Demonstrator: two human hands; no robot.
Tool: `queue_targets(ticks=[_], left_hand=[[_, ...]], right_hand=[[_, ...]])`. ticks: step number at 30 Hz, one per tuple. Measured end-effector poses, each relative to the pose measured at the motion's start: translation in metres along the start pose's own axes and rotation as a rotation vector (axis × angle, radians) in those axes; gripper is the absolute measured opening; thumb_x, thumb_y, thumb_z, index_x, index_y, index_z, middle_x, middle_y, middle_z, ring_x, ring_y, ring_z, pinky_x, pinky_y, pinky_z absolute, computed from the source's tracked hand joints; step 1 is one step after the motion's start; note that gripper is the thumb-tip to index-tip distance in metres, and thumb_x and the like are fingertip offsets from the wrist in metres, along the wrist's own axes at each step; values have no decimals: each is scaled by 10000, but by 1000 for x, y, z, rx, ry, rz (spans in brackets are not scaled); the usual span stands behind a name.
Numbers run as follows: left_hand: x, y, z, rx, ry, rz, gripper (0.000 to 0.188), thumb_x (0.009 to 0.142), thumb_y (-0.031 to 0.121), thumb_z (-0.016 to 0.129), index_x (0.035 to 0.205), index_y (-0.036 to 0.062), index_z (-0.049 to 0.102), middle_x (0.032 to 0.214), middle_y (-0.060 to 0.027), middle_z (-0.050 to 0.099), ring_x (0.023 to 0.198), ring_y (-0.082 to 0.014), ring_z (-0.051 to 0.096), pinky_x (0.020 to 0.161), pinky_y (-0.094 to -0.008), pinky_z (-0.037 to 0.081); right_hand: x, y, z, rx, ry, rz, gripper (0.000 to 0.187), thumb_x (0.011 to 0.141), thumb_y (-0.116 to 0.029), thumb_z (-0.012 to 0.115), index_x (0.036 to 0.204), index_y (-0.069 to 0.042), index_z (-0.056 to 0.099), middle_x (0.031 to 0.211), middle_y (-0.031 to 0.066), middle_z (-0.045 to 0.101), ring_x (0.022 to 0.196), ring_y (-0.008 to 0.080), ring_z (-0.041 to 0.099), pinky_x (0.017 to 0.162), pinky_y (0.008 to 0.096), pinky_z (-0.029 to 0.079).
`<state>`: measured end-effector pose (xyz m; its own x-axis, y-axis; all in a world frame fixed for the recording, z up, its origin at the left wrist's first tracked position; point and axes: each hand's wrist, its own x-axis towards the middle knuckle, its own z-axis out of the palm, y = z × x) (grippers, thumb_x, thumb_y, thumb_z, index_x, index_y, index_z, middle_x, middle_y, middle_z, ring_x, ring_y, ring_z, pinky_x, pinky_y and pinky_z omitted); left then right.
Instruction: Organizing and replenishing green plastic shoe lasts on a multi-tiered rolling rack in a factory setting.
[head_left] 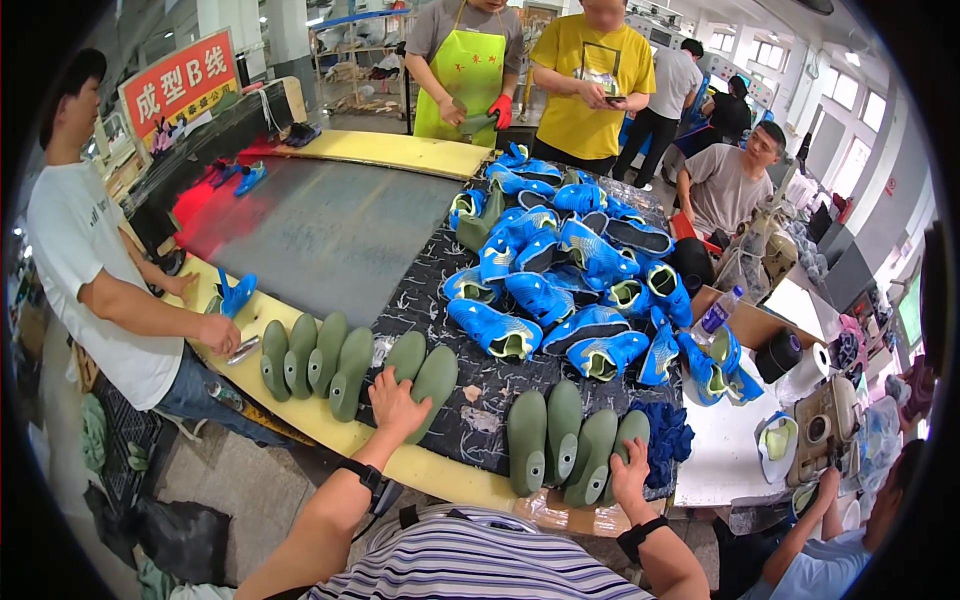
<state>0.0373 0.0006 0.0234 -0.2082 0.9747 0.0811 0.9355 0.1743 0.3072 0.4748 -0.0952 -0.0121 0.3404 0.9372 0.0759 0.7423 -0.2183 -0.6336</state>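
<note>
Dark green shoe lasts lie in rows along the near edge of the work table. My left hand [397,404] is open, its fingers spread against the lower ends of a pair of lasts [436,385] left of centre. My right hand [630,474] grips the lower end of the rightmost green shoe last [632,432], partly covering it. Just left of that hand lie several more lasts [527,435], with round holes in their ends. Another row of lasts [350,370] rests on the yellow edge farther left. A big pile of blue shoes [560,250] fills the table beyond my hands.
A grey conveyor belt [320,225] runs at the left, where a person [110,260] in white stands by a blue upper [235,292]. Dark blue cloth [660,440] lies beside my right hand. A bottle [716,314] stands at the right. Other people stand or sit around the table.
</note>
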Motion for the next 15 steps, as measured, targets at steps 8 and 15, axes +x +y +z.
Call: queue_targets(ticks=[8, 15], left_hand=[[-4, -1, 1, -13, 23, 12, 478, 698, 399, 687, 1002, 30, 666, 1316, -154, 386, 1219, -317, 342, 1015, -432, 269], [-3, -1, 2, 0, 46, 4, 468, 692, 395, 697, 987, 33, 673, 1308, -163, 408, 1213, -314, 360, 1004, -438, 287]], right_hand=[[-3, 6, 2, -7, -2, -14, 455, 797, -230, 600, 1210, -58, 520, 1391, 213, 380, 1339, 350, 294, 1055, 472, 221], [0, 9, 2, 1, -7, -17, 455, 800, -229, 597, 1215, -62, 517, 1400, 213, 379, 1335, 354, 303, 1059, 475, 227]])
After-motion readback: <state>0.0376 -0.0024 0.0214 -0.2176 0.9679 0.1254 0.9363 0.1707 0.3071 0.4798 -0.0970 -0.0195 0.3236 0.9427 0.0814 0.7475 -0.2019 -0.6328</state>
